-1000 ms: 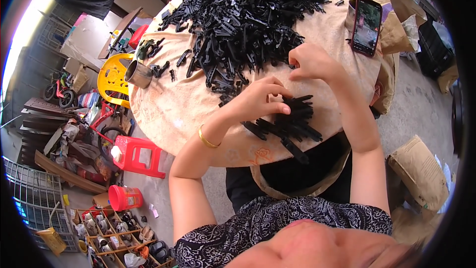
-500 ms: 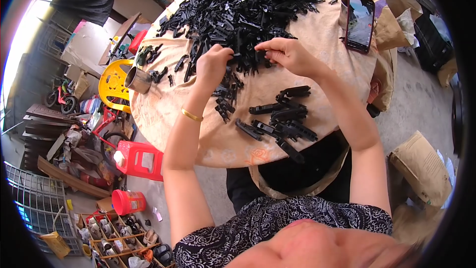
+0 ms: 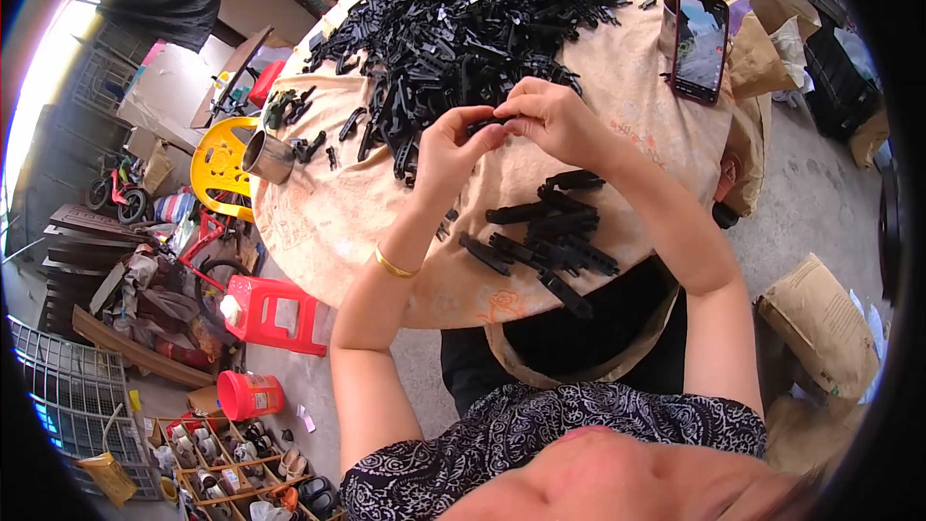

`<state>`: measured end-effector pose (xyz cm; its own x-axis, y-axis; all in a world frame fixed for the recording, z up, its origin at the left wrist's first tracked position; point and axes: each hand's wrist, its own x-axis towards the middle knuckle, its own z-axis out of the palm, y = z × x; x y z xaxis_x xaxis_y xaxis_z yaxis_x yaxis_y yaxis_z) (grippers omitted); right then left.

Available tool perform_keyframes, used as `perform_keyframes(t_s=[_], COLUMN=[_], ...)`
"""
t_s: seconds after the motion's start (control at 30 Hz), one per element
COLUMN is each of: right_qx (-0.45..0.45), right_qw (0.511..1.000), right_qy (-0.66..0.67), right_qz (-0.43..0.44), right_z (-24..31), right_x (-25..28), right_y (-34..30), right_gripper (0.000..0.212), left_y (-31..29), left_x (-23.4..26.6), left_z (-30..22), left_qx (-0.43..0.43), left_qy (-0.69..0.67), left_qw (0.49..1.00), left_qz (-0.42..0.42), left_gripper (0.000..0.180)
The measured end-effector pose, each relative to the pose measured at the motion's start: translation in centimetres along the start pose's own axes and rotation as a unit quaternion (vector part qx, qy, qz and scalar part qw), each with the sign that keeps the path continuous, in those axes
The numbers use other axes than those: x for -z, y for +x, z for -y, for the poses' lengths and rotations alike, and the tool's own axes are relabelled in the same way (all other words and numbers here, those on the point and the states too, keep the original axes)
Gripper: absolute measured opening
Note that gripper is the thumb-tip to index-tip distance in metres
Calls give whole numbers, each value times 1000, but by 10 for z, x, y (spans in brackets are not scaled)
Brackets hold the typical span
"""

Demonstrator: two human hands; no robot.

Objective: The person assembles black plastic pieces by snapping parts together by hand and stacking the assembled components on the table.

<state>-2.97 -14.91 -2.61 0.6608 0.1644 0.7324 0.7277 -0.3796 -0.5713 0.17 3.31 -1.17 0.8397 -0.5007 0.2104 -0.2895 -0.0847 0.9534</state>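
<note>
My left hand [image 3: 449,150] and my right hand [image 3: 555,121] meet over the near edge of a large heap of small black plastic parts [image 3: 463,24]. Pinched between the fingertips of both is a slim black plastic part [image 3: 490,122], mostly covered by my fingers; whether it is one part or two joined I cannot tell. Nearer to me, by my right forearm, lies a small group of larger, longer black plastic pieces [image 3: 555,227]. A few small black parts lie below my left hand, partly hidden by it.
A peach cloth covers the round table [image 3: 309,232]. On it stand a metal cup [image 3: 268,156] at the left and a phone [image 3: 699,43] at the right. Around it are a yellow chair [image 3: 204,169], a red jug [image 3: 265,314], a red bucket [image 3: 251,394] and paper bags [image 3: 815,328].
Both hands have come together, the left moving right and slightly nearer me. They were apart at the heap's edge; now their fingertips meet on a black plastic part.
</note>
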Motion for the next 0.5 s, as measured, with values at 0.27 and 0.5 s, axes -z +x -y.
perform_keyframes(t_s=[0.27, 0.5], right_qx=[62, -49], right_qw=[986, 996], right_qy=[-140, -41], right_qz=[-69, 57], right_z=[2, 8], right_x=[6, 10], right_y=[0, -1], right_gripper=[36, 33], left_y=[-2, -6], left_x=[-2, 1], left_z=[1, -5], left_qx=[-92, -113], left_qy=[27, 155], left_qw=[994, 980], left_qz=[-42, -60], left_gripper=[28, 27])
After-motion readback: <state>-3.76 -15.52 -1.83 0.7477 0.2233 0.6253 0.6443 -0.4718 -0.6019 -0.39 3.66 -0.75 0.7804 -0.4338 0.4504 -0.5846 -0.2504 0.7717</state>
